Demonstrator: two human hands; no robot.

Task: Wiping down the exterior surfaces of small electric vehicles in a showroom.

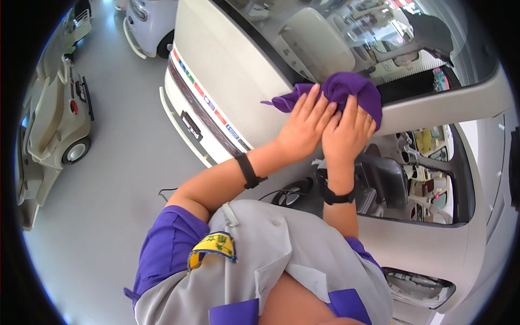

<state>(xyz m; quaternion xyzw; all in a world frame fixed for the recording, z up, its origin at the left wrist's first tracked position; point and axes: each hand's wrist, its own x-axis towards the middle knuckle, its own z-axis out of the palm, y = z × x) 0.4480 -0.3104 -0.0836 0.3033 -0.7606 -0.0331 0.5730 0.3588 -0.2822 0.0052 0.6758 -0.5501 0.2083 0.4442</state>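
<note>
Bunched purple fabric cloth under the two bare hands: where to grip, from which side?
Probably pinch the raised, rounded fold of the bunched purple fabric cloth from above, on the side beyond the fingertips: it puffs up uncovered there, while the left hand and right hand cover much of the near side.

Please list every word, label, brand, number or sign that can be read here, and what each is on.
Yellow, blue-edged badge on the grey-and-purple shirt: large dark characters, not copied out here.
Coloured stickers in a row on the pale vehicle: printing too small to read.
Dark plate on the same vehicle: pale marks, too blurred to read.
</note>
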